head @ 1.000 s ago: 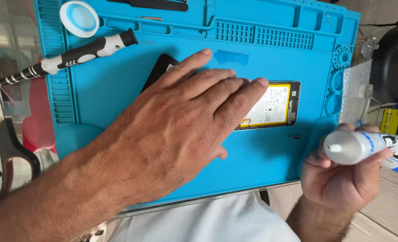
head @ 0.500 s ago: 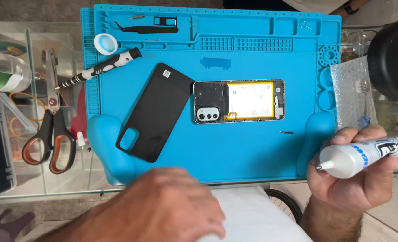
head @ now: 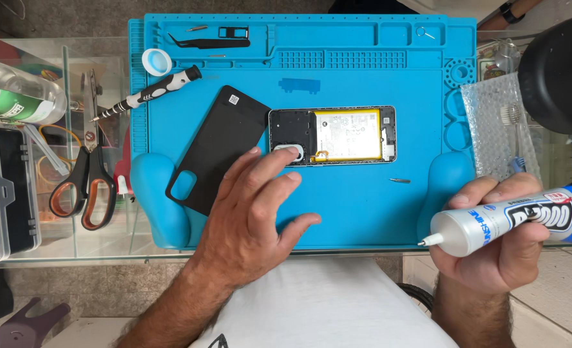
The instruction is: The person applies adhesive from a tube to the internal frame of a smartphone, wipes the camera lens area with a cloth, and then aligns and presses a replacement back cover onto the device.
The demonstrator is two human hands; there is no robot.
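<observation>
Half a second on, the left hand (head: 247,212) has come up onto the mat (head: 363,212), open, forefinger touching the opened phone (head: 332,135) at its camera end, beside the black cover (head: 216,148). The right hand (head: 502,241) grips a glue tube (head: 511,222) off the mat's right edge; a squeeze there could drip glue.

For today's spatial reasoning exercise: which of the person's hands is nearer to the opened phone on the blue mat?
Left. The left hand has a fingertip at the opened phone by its camera end; the right hand holds a glue tube off the mat's right edge.
</observation>
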